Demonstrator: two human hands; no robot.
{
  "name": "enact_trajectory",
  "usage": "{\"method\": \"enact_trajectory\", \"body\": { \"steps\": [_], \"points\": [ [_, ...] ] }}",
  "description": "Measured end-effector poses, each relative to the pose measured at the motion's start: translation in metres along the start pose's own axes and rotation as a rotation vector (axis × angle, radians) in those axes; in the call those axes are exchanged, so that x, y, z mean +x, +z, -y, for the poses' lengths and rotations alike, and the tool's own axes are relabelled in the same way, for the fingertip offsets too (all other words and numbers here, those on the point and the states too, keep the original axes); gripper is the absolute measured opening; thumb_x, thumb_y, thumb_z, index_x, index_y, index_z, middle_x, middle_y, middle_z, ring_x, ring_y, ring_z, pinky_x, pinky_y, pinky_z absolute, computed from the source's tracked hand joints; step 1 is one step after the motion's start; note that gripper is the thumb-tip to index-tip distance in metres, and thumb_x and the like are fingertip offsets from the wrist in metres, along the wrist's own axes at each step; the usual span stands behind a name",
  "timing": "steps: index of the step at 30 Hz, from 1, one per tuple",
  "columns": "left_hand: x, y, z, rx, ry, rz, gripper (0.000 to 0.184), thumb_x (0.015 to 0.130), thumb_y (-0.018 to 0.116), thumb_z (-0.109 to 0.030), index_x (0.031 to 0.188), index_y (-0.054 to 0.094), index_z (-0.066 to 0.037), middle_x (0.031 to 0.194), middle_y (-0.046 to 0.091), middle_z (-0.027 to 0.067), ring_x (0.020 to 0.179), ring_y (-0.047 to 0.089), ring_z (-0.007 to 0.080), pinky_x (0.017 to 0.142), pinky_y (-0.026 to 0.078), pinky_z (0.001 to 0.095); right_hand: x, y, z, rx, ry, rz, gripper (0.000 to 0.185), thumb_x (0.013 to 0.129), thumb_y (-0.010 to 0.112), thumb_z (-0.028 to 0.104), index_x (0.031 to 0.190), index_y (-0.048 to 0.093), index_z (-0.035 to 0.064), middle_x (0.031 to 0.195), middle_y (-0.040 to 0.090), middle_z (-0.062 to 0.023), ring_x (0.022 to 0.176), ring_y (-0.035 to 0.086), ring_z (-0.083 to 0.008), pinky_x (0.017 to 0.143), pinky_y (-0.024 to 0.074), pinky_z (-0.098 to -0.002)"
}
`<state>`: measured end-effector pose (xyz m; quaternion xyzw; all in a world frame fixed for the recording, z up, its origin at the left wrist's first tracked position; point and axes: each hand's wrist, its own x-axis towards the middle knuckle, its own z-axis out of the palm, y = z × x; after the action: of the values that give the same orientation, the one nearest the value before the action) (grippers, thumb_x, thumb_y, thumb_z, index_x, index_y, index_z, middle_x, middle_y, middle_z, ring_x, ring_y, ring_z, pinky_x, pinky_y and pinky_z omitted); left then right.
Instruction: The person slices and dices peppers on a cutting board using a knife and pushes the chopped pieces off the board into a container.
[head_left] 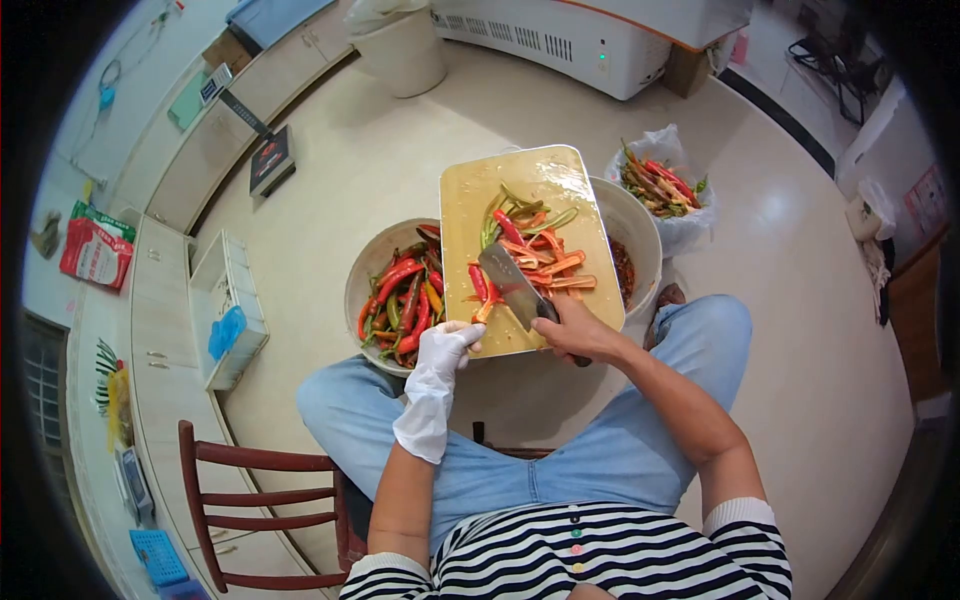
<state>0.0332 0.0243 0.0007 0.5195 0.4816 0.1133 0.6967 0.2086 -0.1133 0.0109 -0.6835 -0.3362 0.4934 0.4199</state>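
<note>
My left hand, in a white glove, is at the near left edge of the yellow cutting board. Its fingers are closed and pinch the near end of a red-orange chili pepper. My bare right hand is wrapped round the dark handle of a cleaver. The broad blade slants to the upper left over the board, beside the pepper. Split red chili peppers and several green ones lie on the board beyond the blade.
A basin of whole chilies stands left of the board. Another basin, partly under the board, holds chopped red bits. A plastic bag of chili scraps sits at the right. A wooden chair is at my left, a scale farther off.
</note>
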Motion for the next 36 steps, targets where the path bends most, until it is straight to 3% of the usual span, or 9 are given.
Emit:
{"method": "enact_trajectory", "body": {
  "steps": [8,13,17,20,25,31,36],
  "points": [
    [0.004,-0.016,0.008,-0.001,-0.006,0.029,0.014,0.075,0.069,-0.013,0.071,0.058,-0.004,0.055,0.054,0.0006,0.037,0.036,0.0059,0.036,0.024,0.0218,0.016,-0.002,-0.011,0.004,0.132,0.095,0.022,0.086,0.051,0.019,0.084,0.043,-0.0009,0.058,0.049,-0.0056,0.042,0.049,-0.0130,0.038,0.0421,-0.0276],
    [0.009,-0.016,0.013,0.067,-0.009,-0.009,0.016,0.073,0.071,-0.016,0.073,0.061,-0.003,0.058,0.058,0.0019,0.039,0.039,0.0056,0.037,0.027,0.0215,0.005,0.006,-0.003,-0.113,0.010,0.064,0.022,0.086,0.050,0.017,0.079,0.045,-0.0028,0.054,0.050,-0.0070,0.041,0.051,-0.0148,0.037,0.0418,-0.0291],
    [0.010,-0.009,0.019,0.151,-0.012,-0.018,0.017,0.072,0.072,-0.017,0.072,0.062,-0.004,0.056,0.059,0.0023,0.039,0.040,0.0057,0.036,0.028,0.0215,0.001,0.010,0.008,-0.132,0.049,0.088,0.023,0.083,0.049,0.014,0.070,0.047,-0.0048,0.050,0.051,-0.0106,0.040,0.053,-0.0196,0.037,0.0428,-0.0333],
    [0.008,-0.006,0.017,0.180,-0.015,-0.013,0.016,0.072,0.072,-0.016,0.072,0.062,-0.004,0.056,0.059,0.0021,0.038,0.040,0.0058,0.036,0.028,0.0213,0.011,0.007,-0.003,-0.177,0.142,0.131,0.024,0.086,0.050,0.018,0.080,0.046,-0.0043,0.056,0.051,-0.0080,0.041,0.052,-0.0152,0.037,0.0429,-0.0293],
    [-0.001,-0.001,0.006,0.217,-0.036,-0.004,0.016,0.073,0.071,-0.014,0.072,0.058,-0.005,0.056,0.056,0.0014,0.038,0.037,0.0060,0.036,0.025,0.0221,0.018,0.005,-0.014,0.032,0.141,0.153,0.027,0.087,0.052,0.020,0.083,0.044,-0.0055,0.066,0.052,-0.0095,0.043,0.052,-0.0133,0.036,0.0426,-0.0277],
    [-0.031,0.009,-0.022,0.287,-0.003,0.048,0.015,0.074,0.071,-0.014,0.072,0.061,-0.004,0.056,0.060,0.0028,0.039,0.042,0.0053,0.036,0.029,0.0202,0.019,0.007,-0.018,0.024,0.157,0.132,0.025,0.086,0.053,0.018,0.082,0.043,-0.0039,0.062,0.049,-0.0075,0.042,0.050,-0.0137,0.034,0.0405,-0.0286],
    [-0.026,0.033,-0.064,0.411,0.265,-0.033,0.020,0.076,0.069,-0.019,0.075,0.059,-0.002,0.058,0.059,0.0033,0.040,0.041,0.0046,0.038,0.030,0.0200,0.003,0.008,-0.015,0.158,0.087,0.099,0.024,0.086,0.052,0.019,0.078,0.040,-0.0008,0.058,0.043,-0.0041,0.041,0.046,-0.0125,0.033,0.0389,-0.0285]
  ]
}}
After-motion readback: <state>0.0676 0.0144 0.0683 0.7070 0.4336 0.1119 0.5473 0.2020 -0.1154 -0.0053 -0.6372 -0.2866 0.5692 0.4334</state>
